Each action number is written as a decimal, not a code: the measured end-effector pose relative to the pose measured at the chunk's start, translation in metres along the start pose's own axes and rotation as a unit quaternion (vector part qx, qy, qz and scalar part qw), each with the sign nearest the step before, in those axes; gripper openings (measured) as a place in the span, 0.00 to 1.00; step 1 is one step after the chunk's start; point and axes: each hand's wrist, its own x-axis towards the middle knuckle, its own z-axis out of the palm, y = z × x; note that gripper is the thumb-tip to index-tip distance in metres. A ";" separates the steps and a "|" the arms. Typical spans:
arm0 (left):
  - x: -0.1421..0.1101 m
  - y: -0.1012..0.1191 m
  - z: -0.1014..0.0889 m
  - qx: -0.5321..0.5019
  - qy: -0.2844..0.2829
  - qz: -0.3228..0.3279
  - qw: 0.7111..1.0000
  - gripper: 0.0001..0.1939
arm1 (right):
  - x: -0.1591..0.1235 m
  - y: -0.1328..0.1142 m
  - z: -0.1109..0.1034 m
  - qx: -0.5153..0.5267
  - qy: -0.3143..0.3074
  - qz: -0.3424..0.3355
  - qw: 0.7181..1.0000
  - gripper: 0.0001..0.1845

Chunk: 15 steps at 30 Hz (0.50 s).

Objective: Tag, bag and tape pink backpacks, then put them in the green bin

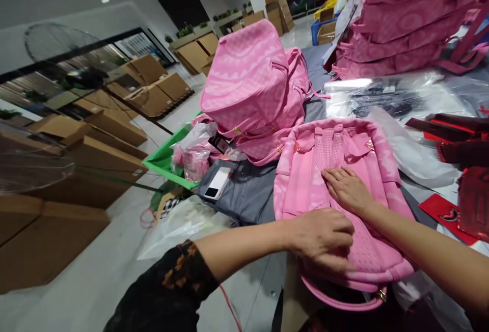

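A pink backpack (305, 169) lies flat, back panel up, on a grey-covered table (244, 192), its top handle toward me. My right hand (346, 189) rests flat on the padded back panel with fingers stretched out. My left hand (321, 238) reaches across near the bag's top end, its fingers curled and pressed on the pink fabric. Behind this bag a second pink backpack (248, 77) stands upright.
A pile of darker pink bags (405, 21) sits at the back right. Clear plastic bags (385, 95) and red cards (443, 212) lie to the right. A phone (217, 183) lies on the grey cloth, a green bin (166, 159) beside it. Cardboard boxes (95, 154) fill the floor at left.
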 end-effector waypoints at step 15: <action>-0.004 -0.040 0.057 0.186 0.056 -0.218 0.957 0.16 | -0.042 -0.077 -0.068 0.158 -0.182 -0.383 0.892 0.07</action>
